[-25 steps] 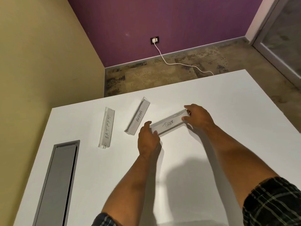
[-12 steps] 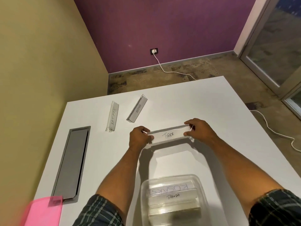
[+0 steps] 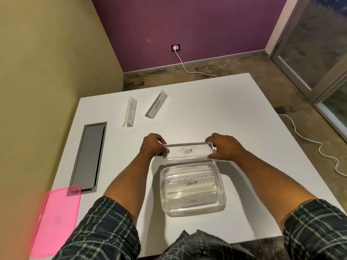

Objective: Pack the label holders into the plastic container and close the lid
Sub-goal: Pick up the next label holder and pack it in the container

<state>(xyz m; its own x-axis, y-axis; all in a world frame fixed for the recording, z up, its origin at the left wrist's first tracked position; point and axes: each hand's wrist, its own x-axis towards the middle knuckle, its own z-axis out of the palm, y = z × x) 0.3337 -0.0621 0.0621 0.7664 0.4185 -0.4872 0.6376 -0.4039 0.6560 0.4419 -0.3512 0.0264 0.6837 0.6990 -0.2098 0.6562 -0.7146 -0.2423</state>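
A clear label holder marked TIGER [image 3: 188, 151] is held level just beyond the far rim of the clear plastic container [image 3: 221, 186]. My left hand [image 3: 153, 145] pinches its left end and my right hand [image 3: 223, 146] pinches its right end. Inside the container lie holders marked PANDA [image 3: 190, 183] and DOG [image 3: 191, 201], with another behind them. Two more holders rest on the white table further back: one marked BATMAN [image 3: 130, 112] and one marked ALPHA [image 3: 156, 106]. The pink translucent lid [image 3: 56, 220] lies at the table's near left edge.
A grey cable hatch [image 3: 88, 156] is set into the table [image 3: 234, 109] on the left. A white cable [image 3: 309, 141] runs over the floor to the right of the table. A yellow wall stands close on the left.
Both hands have brought the TIGER holder nearer to me, from the middle of the table to the container's far rim, and turned it level. The view has tilted down, showing the container and pink lid.
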